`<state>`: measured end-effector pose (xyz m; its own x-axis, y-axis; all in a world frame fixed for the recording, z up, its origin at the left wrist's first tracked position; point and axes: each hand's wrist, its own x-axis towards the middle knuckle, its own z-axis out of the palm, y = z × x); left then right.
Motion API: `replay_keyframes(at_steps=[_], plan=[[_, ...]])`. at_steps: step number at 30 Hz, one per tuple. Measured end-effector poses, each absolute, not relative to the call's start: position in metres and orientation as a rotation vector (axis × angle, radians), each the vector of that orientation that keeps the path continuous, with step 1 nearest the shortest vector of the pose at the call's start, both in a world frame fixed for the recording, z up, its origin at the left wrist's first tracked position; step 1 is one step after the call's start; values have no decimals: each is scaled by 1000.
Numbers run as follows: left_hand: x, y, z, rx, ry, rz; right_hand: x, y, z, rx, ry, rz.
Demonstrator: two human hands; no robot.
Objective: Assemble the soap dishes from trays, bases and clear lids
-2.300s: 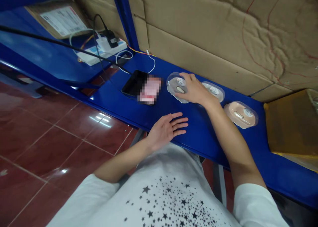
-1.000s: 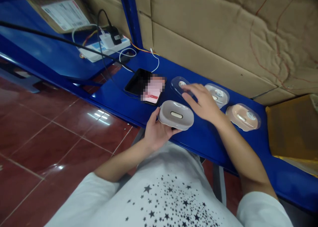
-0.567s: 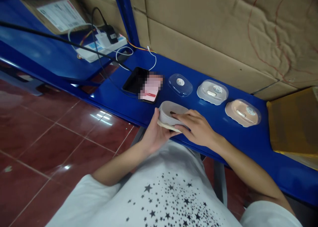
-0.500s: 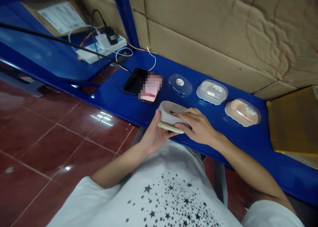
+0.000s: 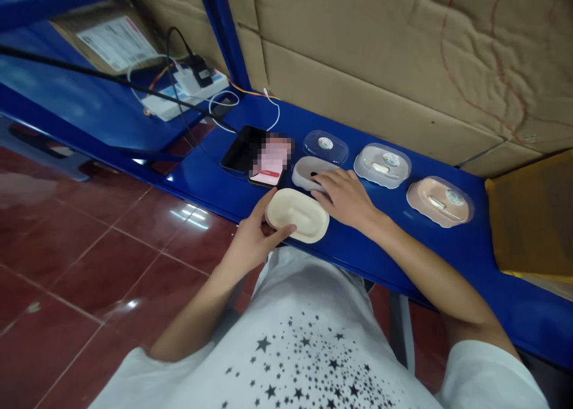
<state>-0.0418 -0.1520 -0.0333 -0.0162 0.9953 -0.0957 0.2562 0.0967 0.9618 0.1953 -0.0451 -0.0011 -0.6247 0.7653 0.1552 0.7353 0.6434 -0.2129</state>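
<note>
My left hand (image 5: 259,230) grips a shallow cream oval dish (image 5: 302,215) by its left end, thumb on the upper face and fingers around the edge. Just beyond it, a whitish oval shell (image 5: 305,169) with a dark spot on top rests at the table. My right hand (image 5: 347,197) has its fingertips on the shell's top and right side, hiding part of it. Behind the shell lies a clear oval lid (image 5: 329,149) with a round sticker. To the right stand a white lidded oval box (image 5: 382,165) and a pinkish-beige one (image 5: 439,201), both under clear covers.
A phone (image 5: 268,167) with a lit, blurred screen and a black tray-like object (image 5: 244,148) lie left on the blue table (image 5: 215,185). A power strip (image 5: 165,103) with plugs and cables is farther left. Cardboard (image 5: 349,57) stands behind; a taped box (image 5: 532,218) sits right.
The whitish shell and the cream dish were together in both hands. Now they are apart: my right hand has moved the shell away from me, and the dish is tilted face up in my left.
</note>
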Motion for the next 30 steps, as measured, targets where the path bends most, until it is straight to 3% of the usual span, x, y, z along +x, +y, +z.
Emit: replay_keyframes(at_steps=[8,12,16,20,24,27,30], plan=[[-42,-147,-7,1598,1750,525,235,-22,19,-1101,-2673,235],[-37,-139,-11,1764,1783,422,306,-1,38,-1401,-2561,183],[-32,-139,-14,1849,1855,326,344,20,27,-1701,-2533,268],[-26,-149,-3,1834,1875,475,345,30,12,-1769,-2502,329],[-14,-151,8,1635,1455,824,343,20,26,-1666,-2400,436],[3,-140,11,1217,837,813,335,-4,54,-1517,-2345,544],[28,-130,14,905,606,864,316,-39,83,-1328,-2413,733]])
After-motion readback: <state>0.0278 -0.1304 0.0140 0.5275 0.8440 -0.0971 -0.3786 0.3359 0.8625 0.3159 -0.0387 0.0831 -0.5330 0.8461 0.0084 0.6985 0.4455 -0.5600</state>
